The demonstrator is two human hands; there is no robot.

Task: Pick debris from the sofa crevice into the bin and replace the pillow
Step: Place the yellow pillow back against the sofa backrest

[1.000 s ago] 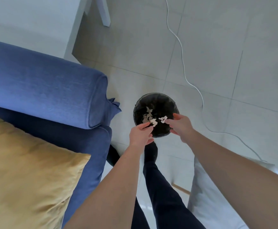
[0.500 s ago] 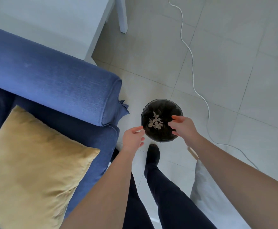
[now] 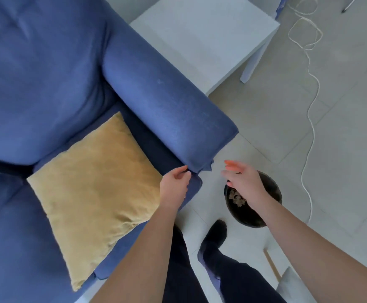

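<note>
we looked down on a blue sofa (image 3: 47, 73) with a mustard yellow pillow (image 3: 95, 193) lying flat on its seat cushion, one corner near the base of the armrest (image 3: 167, 110) and another reaching the seat's front edge. the dark crevice between seat and armrest ran just beside the pillow's upper right edge.

our left hand (image 3: 175, 185) hovered at the front corner of the seat, right under the end of the armrest, fingers loosely curled and holding nothing; whether the fingertips touched the fabric we could not tell. our right hand (image 3: 242, 182) was spread with its fingers apart and empty, above the near rim of the round black bin (image 3: 270, 189). the bin stood on the pale tiled floor (image 3: 342, 149) just off the end of the armrest, and a clump of pale debris (image 3: 236, 197) lay inside it, partly hidden by the right hand.

a white side table (image 3: 204, 33) stood beside the armrest, and a white cable (image 3: 311, 119) trailed across the tiles. our dark-trousered legs and one dark foot (image 3: 216, 232) showed below the bin.
</note>
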